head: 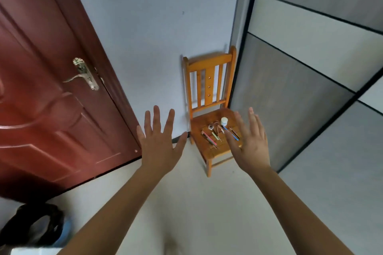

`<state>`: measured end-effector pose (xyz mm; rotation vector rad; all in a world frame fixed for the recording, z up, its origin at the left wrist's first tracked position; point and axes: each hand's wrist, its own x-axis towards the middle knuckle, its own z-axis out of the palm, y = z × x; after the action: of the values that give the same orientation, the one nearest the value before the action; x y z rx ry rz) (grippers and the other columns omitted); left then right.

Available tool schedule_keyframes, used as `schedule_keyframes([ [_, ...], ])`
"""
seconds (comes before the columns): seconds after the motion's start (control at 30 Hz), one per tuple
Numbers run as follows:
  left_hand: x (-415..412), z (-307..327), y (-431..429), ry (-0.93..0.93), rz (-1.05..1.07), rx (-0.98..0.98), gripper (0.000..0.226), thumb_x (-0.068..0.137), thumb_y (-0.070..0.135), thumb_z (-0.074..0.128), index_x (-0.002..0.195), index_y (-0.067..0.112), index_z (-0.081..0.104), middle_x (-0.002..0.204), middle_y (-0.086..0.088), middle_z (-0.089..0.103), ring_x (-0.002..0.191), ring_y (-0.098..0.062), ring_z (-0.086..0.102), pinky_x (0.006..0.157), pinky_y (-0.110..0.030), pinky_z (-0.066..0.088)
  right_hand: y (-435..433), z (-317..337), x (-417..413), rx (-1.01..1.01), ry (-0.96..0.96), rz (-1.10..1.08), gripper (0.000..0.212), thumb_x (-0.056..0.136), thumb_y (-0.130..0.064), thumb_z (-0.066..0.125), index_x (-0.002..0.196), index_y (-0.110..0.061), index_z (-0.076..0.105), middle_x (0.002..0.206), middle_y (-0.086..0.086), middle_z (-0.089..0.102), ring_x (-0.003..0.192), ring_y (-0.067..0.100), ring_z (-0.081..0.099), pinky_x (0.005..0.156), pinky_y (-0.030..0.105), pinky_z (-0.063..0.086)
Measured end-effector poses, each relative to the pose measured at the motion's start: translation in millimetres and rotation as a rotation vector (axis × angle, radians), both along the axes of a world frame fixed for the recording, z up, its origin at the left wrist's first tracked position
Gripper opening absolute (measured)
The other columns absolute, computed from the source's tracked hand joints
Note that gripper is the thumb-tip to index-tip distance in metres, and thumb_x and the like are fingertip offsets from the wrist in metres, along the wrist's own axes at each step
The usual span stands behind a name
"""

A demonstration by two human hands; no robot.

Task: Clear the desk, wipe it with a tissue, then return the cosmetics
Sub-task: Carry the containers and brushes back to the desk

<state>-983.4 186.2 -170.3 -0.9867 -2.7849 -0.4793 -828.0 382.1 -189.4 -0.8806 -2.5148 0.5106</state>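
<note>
A small orange wooden chair (210,80) stands in the corner against the wall. On its seat lie several cosmetics: a white round jar (224,121), a small dark-capped pot (211,126), and several thin pencils (209,138), one of them blue (231,133). My left hand (160,141) is raised with fingers spread, left of the chair and holding nothing. My right hand (251,143) is also spread and empty, in front of the seat's right part, covering some of it.
A dark red door (51,109) with a metal lever handle (83,75) fills the left. A grey-and-white sliding wardrobe (310,89) is on the right. A bin lined with a black bag (35,225) sits at the bottom left. The floor is pale.
</note>
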Motion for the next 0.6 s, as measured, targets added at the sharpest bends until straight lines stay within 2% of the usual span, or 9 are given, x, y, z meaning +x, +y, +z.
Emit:
schedule_keyframes([
  [0.17,-43.5,-12.1,76.8,-0.049,-0.045,0.006,0.079,0.089,0.073,0.019,0.157,0.035,0.011,0.166,-0.004,-0.010,0.152,-0.028,-0.012,0.118,-0.064,0.008,65.2,-14.5,-37.1,-0.029,-0.067,-0.058,0.069,0.096,-0.068,0.032,0.157,-0.038,0.020,0.168,-0.001,0.005,0.155,0.026,0.005,0.123,0.052,0.018],
  [0.3,-94.3,-31.4,139.6,-0.091,-0.046,-0.020,0.082,0.085,0.078,0.001,0.157,0.038,0.001,0.164,-0.001,-0.018,0.151,-0.025,-0.018,0.119,-0.060,0.007,126.9,-29.0,-86.5,-0.026,-0.125,-0.073,0.069,0.096,-0.064,0.041,0.157,-0.038,0.020,0.168,0.001,0.005,0.155,0.026,0.005,0.123,0.052,0.019],
  [0.37,-123.9,-40.5,171.9,-0.112,-0.044,-0.024,0.082,0.084,0.078,0.003,0.156,0.040,0.000,0.164,0.000,-0.018,0.151,-0.025,-0.017,0.119,-0.060,0.007,159.5,-33.8,-116.7,-0.049,-0.140,-0.092,0.070,0.096,-0.062,0.043,0.157,-0.038,0.020,0.168,0.001,0.005,0.155,0.025,0.005,0.122,0.053,0.021],
  [0.5,-182.5,-53.5,233.2,-0.124,-0.064,-0.043,0.080,0.086,0.078,0.010,0.157,0.040,0.000,0.163,0.002,-0.020,0.151,-0.025,-0.017,0.120,-0.059,0.003,218.4,-42.2,-176.6,-0.052,-0.203,-0.098,0.073,0.091,-0.073,0.029,0.155,-0.046,0.007,0.168,-0.007,-0.004,0.155,0.021,-0.001,0.121,0.051,0.018],
  [0.6,-215.3,-61.4,277.5,-0.129,-0.068,-0.086,0.082,0.086,0.078,0.012,0.157,0.039,0.003,0.165,-0.001,-0.013,0.152,-0.027,-0.011,0.120,-0.060,0.007,258.2,-47.8,-205.7,-0.073,-0.213,-0.127,0.076,0.087,-0.077,0.027,0.154,-0.049,0.002,0.167,-0.009,-0.005,0.155,0.022,0.000,0.119,0.052,0.020],
])
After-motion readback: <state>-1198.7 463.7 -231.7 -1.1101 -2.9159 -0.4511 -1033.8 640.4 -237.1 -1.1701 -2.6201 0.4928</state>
